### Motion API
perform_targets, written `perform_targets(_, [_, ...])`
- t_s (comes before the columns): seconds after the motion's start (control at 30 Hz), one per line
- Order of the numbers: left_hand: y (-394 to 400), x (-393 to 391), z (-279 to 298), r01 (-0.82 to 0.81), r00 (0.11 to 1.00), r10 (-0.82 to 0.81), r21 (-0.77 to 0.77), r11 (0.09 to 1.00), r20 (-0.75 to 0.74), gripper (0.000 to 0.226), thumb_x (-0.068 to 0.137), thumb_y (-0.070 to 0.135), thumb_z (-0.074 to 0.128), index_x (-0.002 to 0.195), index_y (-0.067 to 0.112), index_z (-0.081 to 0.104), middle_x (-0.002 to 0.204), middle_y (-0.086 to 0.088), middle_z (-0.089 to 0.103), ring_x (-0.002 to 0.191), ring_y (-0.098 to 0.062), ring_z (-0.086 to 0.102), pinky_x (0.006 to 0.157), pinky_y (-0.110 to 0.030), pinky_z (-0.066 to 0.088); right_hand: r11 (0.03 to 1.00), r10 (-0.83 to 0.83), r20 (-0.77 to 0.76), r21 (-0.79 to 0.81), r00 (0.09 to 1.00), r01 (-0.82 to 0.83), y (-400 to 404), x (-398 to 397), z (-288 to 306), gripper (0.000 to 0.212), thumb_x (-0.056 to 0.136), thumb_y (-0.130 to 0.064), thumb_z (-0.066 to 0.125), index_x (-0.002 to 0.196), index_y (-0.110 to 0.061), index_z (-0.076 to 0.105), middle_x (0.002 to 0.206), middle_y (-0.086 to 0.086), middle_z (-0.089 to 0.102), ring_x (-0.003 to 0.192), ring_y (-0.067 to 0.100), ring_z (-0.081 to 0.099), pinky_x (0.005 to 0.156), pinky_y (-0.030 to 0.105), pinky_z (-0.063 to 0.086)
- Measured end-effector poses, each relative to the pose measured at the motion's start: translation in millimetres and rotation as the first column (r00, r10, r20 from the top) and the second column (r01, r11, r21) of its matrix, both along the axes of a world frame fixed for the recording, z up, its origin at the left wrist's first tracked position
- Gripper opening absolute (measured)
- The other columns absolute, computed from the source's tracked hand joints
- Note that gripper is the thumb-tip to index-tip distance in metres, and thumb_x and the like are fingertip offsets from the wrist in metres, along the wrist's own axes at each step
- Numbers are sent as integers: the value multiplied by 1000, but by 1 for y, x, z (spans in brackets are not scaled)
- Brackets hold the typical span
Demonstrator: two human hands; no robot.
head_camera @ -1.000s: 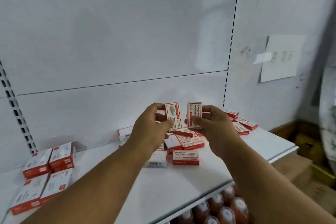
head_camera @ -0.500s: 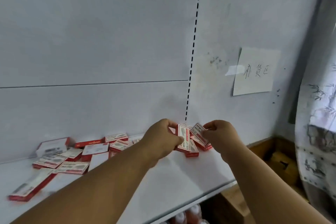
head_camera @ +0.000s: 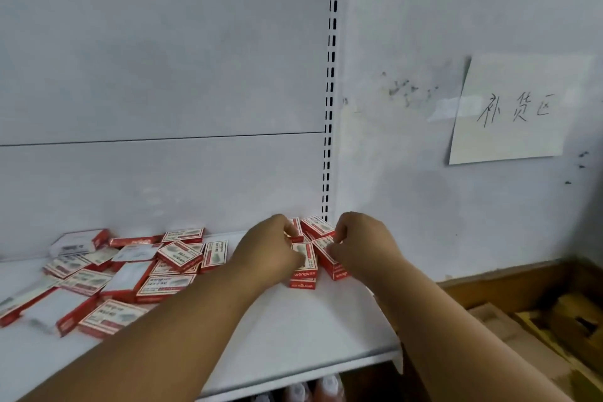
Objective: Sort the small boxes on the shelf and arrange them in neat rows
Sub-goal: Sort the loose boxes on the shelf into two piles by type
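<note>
Small red-and-white boxes lie on a white shelf. My left hand grips one box that sits on top of another box at the shelf's right end. Beside it, my right hand pinches a second box lying flat and angled on the shelf. Two more boxes lie behind my hands near the back wall. A loose jumble of several boxes covers the shelf's left part.
A slotted upright marks the shelf's right end. A paper note is stuck on the wall to the right. Cardboard boxes lie on the floor at the right. Bottle caps show on the shelf below.
Both hands moved right and down from mid-air to the shelf's right end, bringing their two boxes down onto the small group there. My view turned right.
</note>
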State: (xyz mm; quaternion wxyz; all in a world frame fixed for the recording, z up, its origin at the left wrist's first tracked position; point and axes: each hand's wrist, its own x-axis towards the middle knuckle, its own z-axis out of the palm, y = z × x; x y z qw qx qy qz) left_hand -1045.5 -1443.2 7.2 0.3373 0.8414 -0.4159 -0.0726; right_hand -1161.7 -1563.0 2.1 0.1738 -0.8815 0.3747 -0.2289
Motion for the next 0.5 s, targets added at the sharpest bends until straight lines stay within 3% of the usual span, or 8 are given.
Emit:
perform_targets(0.2, [13, -2, -4, -30, 995, 42, -128, 991, 95, 24, 79, 26, 70, 96, 32, 55, 87, 12, 62, 77, -5, 58, 66, -28, 48, 991, 117, 97, -69, 988, -110, 14, 13, 5, 3, 85, -23, 60, 86, -24, 58, 95, -3, 60, 84, 17, 55, 63, 27, 39])
perform_targets(0.37, [52, 18, -3, -61, 980, 75, -76, 995, 185, 24, 80, 28, 65, 100, 35, 53, 90, 15, 61, 80, -5, 58, 67, -29, 51, 967, 250, 138, -75, 958, -242, 41, 42, 16, 6, 87, -29, 61, 92, -28, 56, 99, -6, 59, 87, 13, 55, 72, 28, 45])
perform_targets(0.5, [94, 55, 4, -125, 976, 132, -51, 991, 172, 23, 77, 26, 64, 97, 35, 55, 86, 16, 62, 76, -4, 59, 63, -28, 49, 945, 324, 132, -91, 937, -314, 78, 74, 20, 11, 87, -31, 63, 96, -26, 60, 101, -6, 61, 89, 12, 56, 76, 28, 47])
